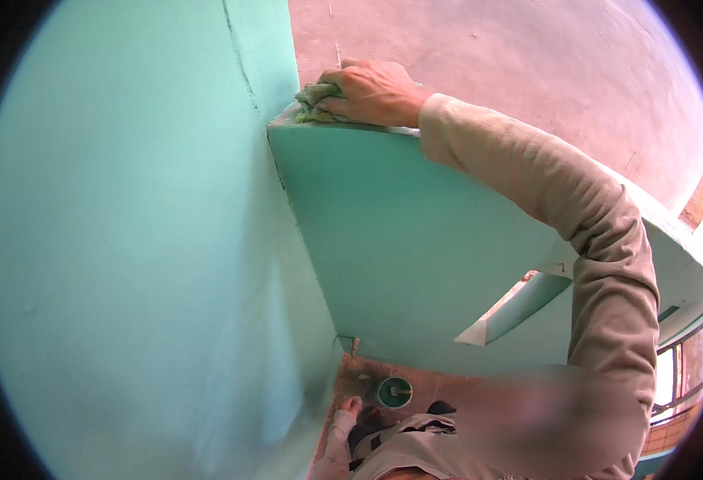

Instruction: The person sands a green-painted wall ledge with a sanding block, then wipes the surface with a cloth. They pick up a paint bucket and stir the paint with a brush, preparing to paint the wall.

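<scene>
My right hand [375, 92] is stretched up to the top of a turquoise wall [399, 184]. Its fingers are closed round a crumpled, greenish cloth [315, 102], which is pressed on the ledge at the corner with a taller turquoise wall [127, 200]. Far below hangs my left hand [350, 406], small in view beside my body. Its fingers look loosely extended, and nothing shows in them.
A round bucket [395, 392] with a handled tool inside stands on the reddish floor [431, 376]. The lower wall has a slanted slot [511, 308]. Beyond its top spreads a pinkish surface [511, 64]. A barred window [683, 368] is at right.
</scene>
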`<action>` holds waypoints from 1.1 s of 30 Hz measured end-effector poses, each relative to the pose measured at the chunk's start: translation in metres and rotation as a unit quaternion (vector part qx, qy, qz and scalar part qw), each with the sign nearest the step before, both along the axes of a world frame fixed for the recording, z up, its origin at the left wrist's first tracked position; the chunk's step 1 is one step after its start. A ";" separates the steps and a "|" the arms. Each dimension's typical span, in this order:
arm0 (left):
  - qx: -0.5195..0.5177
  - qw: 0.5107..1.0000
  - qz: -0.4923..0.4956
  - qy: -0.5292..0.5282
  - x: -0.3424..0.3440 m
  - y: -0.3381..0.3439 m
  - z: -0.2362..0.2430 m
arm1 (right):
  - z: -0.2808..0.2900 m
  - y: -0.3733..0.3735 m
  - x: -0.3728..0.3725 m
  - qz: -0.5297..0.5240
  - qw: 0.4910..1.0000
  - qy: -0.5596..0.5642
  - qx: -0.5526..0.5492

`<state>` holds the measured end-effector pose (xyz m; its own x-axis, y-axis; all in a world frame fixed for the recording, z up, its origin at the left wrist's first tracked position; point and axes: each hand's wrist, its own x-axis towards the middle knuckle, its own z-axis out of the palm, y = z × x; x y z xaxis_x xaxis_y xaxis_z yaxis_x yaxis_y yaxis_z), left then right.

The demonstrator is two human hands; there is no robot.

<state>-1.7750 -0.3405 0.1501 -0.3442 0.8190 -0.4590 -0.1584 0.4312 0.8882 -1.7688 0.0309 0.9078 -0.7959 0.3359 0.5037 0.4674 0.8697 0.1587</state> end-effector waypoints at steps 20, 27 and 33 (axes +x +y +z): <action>0.094 0.989 0.061 -0.096 0.010 0.024 0.005 | 0.002 0.010 0.065 0.113 0.993 0.018 -0.024; -0.018 0.996 -0.063 0.054 0.019 0.019 0.034 | 0.012 0.025 0.147 0.151 0.978 -0.022 -0.141; -0.002 0.999 -0.033 0.027 0.018 -0.005 0.025 | 0.039 0.040 0.224 0.037 0.971 -0.067 -0.225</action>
<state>-1.7575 -0.3460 0.1749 -0.3146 0.8393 -0.4434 -0.0807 0.4418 0.8935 -1.5447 0.0708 0.9463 -0.8744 0.4378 0.2091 0.4027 0.8953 -0.1907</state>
